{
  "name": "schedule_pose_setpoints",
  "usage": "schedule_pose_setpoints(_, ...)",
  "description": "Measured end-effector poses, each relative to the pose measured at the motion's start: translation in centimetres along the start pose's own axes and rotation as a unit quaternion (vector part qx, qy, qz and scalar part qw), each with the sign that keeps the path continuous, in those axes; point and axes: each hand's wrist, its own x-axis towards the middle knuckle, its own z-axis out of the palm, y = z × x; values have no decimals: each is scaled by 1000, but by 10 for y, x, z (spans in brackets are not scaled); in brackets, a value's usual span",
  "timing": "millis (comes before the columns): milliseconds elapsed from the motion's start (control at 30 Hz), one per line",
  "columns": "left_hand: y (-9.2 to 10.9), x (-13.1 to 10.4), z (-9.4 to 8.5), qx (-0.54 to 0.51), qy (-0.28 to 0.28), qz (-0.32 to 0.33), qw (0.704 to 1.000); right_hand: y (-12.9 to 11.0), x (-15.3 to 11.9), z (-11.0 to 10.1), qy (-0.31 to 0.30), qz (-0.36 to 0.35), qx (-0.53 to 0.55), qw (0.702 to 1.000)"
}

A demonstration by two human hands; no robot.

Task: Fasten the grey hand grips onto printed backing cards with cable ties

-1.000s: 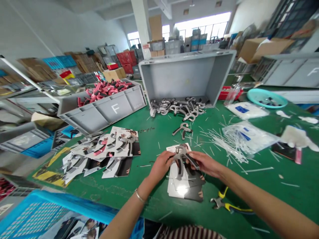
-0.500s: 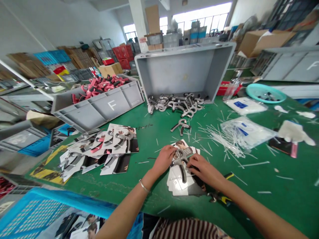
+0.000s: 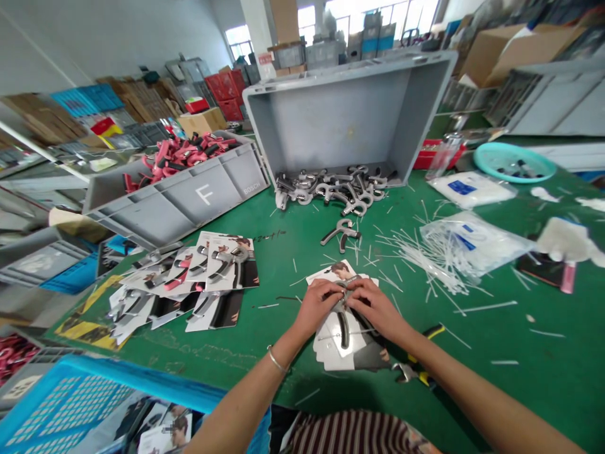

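From where I stand, a grey hand grip with black-padded handles (image 3: 344, 331) lies over white-and-black printed cards (image 3: 339, 362), its rounded head tucked between both hands. The left hand (image 3: 317, 309), at nine o'clock, has its fingers closed on that head; the right hand (image 3: 377, 309), at three, keeps its fingers narrow beside it, gripping what I cannot tell. One handle points to six o'clock, below the fingers, above the green table (image 3: 212, 353).

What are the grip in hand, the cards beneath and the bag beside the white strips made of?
Grip: probably satin plastic, evenly grey; its dark strip perhaps rubber. Cards: likely coated cardboard, thin, flat and shiny with print. Bag: apparently thin plastic film, see-through and wrinkled.
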Motion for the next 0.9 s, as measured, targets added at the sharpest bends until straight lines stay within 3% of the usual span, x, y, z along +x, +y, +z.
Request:
schedule_pose_setpoints(200,0,-2,0,-18,-1,5,1000,8,-4,0,-29,-7,-7,1000)
schedule_pose_setpoints(633,-3,-5,2,6,6,51,999,11,-4,2,-29,-2,-3,1000)
schedule_pose_setpoints(767,-1,-9,-2,45,-28,72,996,9,-4,4,-7,5,10,1000)
schedule_pose_setpoints(900,10,-8,-10,55,-42,25,997,5,-2,4,-13,7,19,1000)
